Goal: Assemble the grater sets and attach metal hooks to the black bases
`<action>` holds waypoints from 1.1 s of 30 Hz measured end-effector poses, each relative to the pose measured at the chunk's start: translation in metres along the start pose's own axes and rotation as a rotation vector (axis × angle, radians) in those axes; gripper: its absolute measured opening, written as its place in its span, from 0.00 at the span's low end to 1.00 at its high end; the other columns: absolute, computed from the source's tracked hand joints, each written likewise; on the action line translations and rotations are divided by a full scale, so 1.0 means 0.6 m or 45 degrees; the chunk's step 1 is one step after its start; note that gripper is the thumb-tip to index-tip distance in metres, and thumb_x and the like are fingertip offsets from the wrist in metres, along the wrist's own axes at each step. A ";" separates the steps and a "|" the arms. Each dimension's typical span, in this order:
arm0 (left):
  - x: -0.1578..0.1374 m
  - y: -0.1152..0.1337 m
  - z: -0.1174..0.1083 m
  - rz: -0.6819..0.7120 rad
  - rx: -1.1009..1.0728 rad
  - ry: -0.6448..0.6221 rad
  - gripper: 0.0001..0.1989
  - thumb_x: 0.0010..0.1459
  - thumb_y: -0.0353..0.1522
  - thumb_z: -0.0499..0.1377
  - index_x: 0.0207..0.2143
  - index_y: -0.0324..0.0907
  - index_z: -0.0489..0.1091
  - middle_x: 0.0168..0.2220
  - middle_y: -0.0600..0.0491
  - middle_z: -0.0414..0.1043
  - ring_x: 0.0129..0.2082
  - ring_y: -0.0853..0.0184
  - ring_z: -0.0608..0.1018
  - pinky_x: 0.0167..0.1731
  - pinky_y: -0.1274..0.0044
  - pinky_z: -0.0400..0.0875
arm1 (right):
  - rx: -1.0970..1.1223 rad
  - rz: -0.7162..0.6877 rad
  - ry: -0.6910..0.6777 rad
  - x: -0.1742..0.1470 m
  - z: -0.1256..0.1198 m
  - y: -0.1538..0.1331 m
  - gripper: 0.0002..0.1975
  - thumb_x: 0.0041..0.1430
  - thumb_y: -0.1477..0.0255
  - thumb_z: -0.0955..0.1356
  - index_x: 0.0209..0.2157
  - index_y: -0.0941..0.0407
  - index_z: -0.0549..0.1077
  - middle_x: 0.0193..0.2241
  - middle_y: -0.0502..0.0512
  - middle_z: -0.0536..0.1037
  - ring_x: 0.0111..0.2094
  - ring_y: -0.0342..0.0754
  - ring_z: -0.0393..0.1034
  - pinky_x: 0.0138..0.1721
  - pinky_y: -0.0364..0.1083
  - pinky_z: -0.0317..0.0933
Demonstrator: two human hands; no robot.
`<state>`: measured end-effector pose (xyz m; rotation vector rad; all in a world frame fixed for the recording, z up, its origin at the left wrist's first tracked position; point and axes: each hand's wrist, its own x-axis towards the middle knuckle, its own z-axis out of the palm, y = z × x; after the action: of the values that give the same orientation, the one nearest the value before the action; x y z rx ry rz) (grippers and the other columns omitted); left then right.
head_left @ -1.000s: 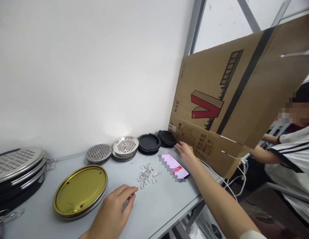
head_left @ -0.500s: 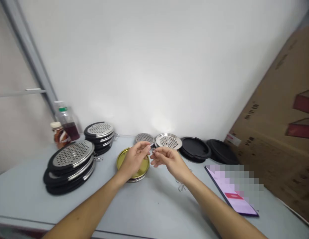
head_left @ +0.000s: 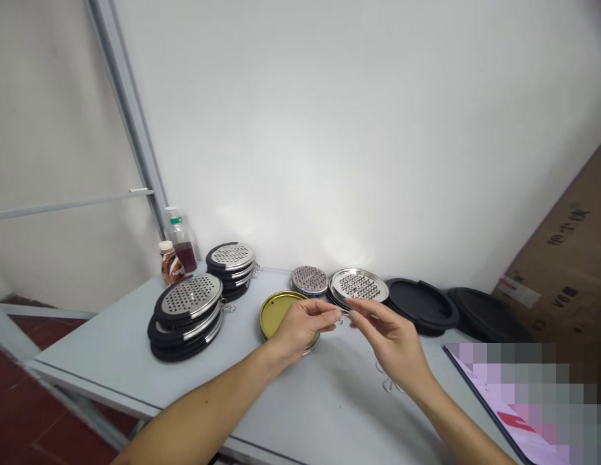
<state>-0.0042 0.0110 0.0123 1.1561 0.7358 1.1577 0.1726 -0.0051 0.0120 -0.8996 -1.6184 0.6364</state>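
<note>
My left hand (head_left: pixel 305 326) is closed, thumb and forefinger pinching one end of a small metal wire piece (head_left: pixel 344 312). My right hand (head_left: pixel 390 339) pinches its other end; most of it is hidden by the fingertips. Below and behind my left hand lies a stack of round discs topped by a gold-coloured lid (head_left: pixel 276 313). Bent wire clips (head_left: pixel 388 385) lie on the table, partly behind my right hand. Beyond the hands are round metal grater discs: a small one (head_left: pixel 310 279) and a larger stacked one (head_left: pixel 361 284).
Two stacks of black-rimmed grater discs stand at left, one nearer (head_left: pixel 191 300) and one farther (head_left: pixel 232 257). Two bottles (head_left: pixel 171 261) are behind them. Black round parts (head_left: pixel 421 305) sit right of centre. A tablet-like screen (head_left: pixel 499 394) and a cardboard box (head_left: pixel 562 278) are at right.
The view has swung left, so things appear farther right. My fingertips have come together on the small wire piece; before, both hands were a little apart with looser fingers.
</note>
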 end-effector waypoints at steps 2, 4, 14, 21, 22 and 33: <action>-0.004 -0.002 0.007 -0.023 -0.075 -0.061 0.16 0.49 0.41 0.70 0.33 0.37 0.77 0.34 0.48 0.77 0.36 0.65 0.78 0.44 0.69 0.72 | 0.057 0.015 0.000 -0.007 0.004 -0.001 0.10 0.61 0.65 0.70 0.41 0.53 0.78 0.30 0.52 0.79 0.27 0.44 0.72 0.30 0.43 0.68; -0.008 -0.003 0.012 -0.051 -0.169 -0.149 0.18 0.52 0.42 0.68 0.39 0.38 0.77 0.38 0.46 0.77 0.39 0.62 0.79 0.45 0.65 0.73 | 0.093 0.060 0.042 -0.011 0.008 -0.004 0.09 0.60 0.65 0.71 0.39 0.54 0.79 0.27 0.52 0.78 0.24 0.43 0.71 0.27 0.43 0.67; -0.008 -0.009 0.006 0.235 0.548 0.099 0.18 0.57 0.40 0.63 0.47 0.41 0.78 0.28 0.52 0.79 0.29 0.66 0.78 0.33 0.76 0.73 | 0.687 0.588 -0.105 0.019 0.000 0.007 0.15 0.47 0.63 0.76 0.33 0.58 0.80 0.24 0.51 0.77 0.19 0.40 0.67 0.22 0.42 0.64; -0.008 0.008 0.000 0.295 0.684 0.098 0.10 0.57 0.38 0.62 0.37 0.44 0.79 0.26 0.55 0.76 0.27 0.68 0.77 0.31 0.79 0.73 | 0.383 0.488 -0.254 0.016 -0.002 0.005 0.14 0.53 0.63 0.73 0.36 0.59 0.81 0.19 0.49 0.74 0.19 0.41 0.67 0.25 0.43 0.65; -0.009 0.008 -0.002 0.321 0.722 0.083 0.09 0.58 0.38 0.62 0.37 0.44 0.79 0.26 0.56 0.76 0.27 0.69 0.77 0.31 0.80 0.72 | 0.359 0.474 -0.280 0.017 -0.003 0.005 0.15 0.54 0.62 0.73 0.37 0.59 0.81 0.19 0.49 0.74 0.20 0.41 0.68 0.25 0.43 0.66; -0.001 -0.008 0.000 0.288 0.764 0.284 0.12 0.52 0.38 0.67 0.38 0.44 0.80 0.34 0.53 0.82 0.34 0.62 0.83 0.36 0.76 0.78 | -0.453 -0.039 0.008 0.001 0.022 0.010 0.10 0.63 0.71 0.65 0.37 0.55 0.80 0.30 0.56 0.80 0.32 0.49 0.73 0.36 0.46 0.65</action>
<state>-0.0030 0.0103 0.0075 1.6553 1.1995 1.3099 0.1613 -0.0006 0.0042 -1.1292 -1.7675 0.3265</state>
